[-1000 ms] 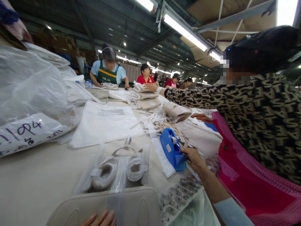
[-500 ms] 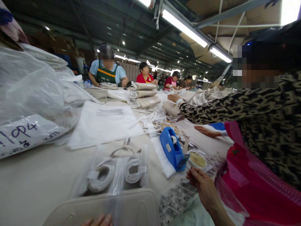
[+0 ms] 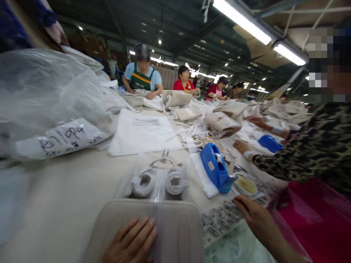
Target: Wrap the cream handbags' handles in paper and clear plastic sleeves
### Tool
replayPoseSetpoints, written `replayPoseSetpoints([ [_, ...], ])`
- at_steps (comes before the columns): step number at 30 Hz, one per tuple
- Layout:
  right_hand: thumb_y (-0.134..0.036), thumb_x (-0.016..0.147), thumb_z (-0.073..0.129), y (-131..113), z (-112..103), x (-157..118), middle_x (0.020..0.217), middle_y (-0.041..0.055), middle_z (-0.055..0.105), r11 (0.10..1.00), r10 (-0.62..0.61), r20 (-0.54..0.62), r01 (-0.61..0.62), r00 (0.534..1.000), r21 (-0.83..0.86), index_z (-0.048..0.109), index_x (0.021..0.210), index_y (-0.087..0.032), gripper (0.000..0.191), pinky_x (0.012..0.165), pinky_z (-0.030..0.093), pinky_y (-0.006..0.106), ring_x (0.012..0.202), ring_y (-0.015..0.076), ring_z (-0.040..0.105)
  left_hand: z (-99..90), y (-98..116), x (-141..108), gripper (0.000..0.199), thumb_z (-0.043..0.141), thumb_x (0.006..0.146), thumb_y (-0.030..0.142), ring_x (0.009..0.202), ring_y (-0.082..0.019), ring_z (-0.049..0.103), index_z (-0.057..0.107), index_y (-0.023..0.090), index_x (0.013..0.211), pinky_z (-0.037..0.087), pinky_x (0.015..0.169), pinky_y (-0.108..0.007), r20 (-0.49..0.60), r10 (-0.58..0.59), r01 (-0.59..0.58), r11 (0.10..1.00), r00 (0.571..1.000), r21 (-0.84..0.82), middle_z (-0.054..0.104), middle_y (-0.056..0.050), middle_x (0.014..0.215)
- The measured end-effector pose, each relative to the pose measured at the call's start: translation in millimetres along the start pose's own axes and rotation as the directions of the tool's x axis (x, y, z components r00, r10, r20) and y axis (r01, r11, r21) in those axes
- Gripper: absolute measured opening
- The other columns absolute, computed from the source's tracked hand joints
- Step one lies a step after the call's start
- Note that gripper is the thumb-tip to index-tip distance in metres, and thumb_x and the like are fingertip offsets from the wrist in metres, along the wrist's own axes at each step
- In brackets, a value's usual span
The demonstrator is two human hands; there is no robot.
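My left hand (image 3: 133, 241) lies flat, fingers stretched out, on a beige bag (image 3: 175, 230) in front of me. Beyond the bag's edge, two coils of strap wrapped in white (image 3: 174, 181) sit side by side, with a strip of clear plastic running between them onto the bag. My right hand (image 3: 253, 215) is to the right of the bag, thumb and fingers pressed together; anything in the pinch is too small to make out. Just beyond it stand a blue tape dispenser (image 3: 215, 166) and a small round dish with yellowish contents (image 3: 246, 184).
A large clear plastic sack with handwriting (image 3: 63, 138) fills the left. White sheets (image 3: 145, 133) lie ahead, and folded beige bags (image 3: 222, 122) are piled further back. At right, a co-worker's patterned sleeve (image 3: 296, 160) reaches over the table near a second blue dispenser (image 3: 270, 143).
My view has swung right-to-left across the scene, so things sit differently in it. More of my left hand now shows on the bag. The co-worker's hands have moved off the folded bag.
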State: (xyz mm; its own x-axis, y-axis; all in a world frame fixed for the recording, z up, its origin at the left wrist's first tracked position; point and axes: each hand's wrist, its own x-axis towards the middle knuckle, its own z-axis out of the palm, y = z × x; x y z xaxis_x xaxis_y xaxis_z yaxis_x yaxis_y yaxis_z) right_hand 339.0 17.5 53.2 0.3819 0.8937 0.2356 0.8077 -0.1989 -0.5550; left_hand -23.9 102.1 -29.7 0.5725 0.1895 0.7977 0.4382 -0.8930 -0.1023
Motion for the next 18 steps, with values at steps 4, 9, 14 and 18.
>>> replayPoseSetpoints([
  [4, -0.031, 0.088, 0.046, -66, -16, -3, 0.075, 0.0031, 0.069, 0.886, -0.424, 0.339, 0.463, 0.839, -0.036, 0.064, 0.081, -0.025, 0.02, 0.058, 0.048, 0.025, 0.066, 0.0175, 0.065, -13.5, 5, 8, 0.033, 0.041, 0.093, 0.03, 0.116, -0.018, 0.049, 0.061, 0.017, 0.115, 0.02, 0.112, -0.033, 0.163, -0.022, 0.027, 0.999, 0.986, -0.025, 0.065, 0.0, 0.119],
  [9, -0.017, 0.091, 0.045, -167, -16, 10, 0.078, 0.0001, 0.063, 0.743, -0.536, 0.737, 0.645, 0.412, 0.18, 0.058, 0.081, -0.022, 0.017, 0.062, 0.043, 0.019, 0.07, 0.011, 0.06, -29.6, 11, 19, 0.035, 0.047, 0.092, 0.029, 0.119, -0.018, 0.044, 0.054, 0.02, 0.124, 0.024, 0.106, -0.032, 0.339, -0.084, 0.091, 0.996, 0.937, -0.005, 0.057, 0.005, 0.13],
  [14, -0.016, 0.088, 0.048, -205, 35, 41, 0.074, 0.0033, 0.062, 0.5, -0.539, 0.816, 0.859, 0.207, 0.112, 0.059, 0.079, -0.017, 0.015, 0.058, 0.034, 0.025, 0.067, 0.0138, 0.057, -30.7, 12, 22, 0.034, 0.049, 0.091, 0.033, 0.117, -0.019, 0.044, 0.055, 0.021, 0.123, 0.026, 0.103, -0.035, 0.336, -0.066, 0.067, 0.998, 0.939, 0.009, 0.058, 0.007, 0.13],
  [18, -0.01, 0.081, 0.05, -204, 71, 56, 0.075, 0.0047, 0.064, 0.344, -0.54, 0.827, 0.938, 0.157, 0.046, 0.062, 0.082, -0.017, 0.013, 0.061, 0.031, 0.029, 0.069, 0.0166, 0.058, -29.6, 12, 22, 0.032, 0.046, 0.092, 0.033, 0.114, -0.02, 0.046, 0.057, 0.024, 0.121, 0.028, 0.101, -0.034, 0.336, -0.082, 0.081, 0.997, 0.938, 0.017, 0.06, 0.008, 0.127],
])
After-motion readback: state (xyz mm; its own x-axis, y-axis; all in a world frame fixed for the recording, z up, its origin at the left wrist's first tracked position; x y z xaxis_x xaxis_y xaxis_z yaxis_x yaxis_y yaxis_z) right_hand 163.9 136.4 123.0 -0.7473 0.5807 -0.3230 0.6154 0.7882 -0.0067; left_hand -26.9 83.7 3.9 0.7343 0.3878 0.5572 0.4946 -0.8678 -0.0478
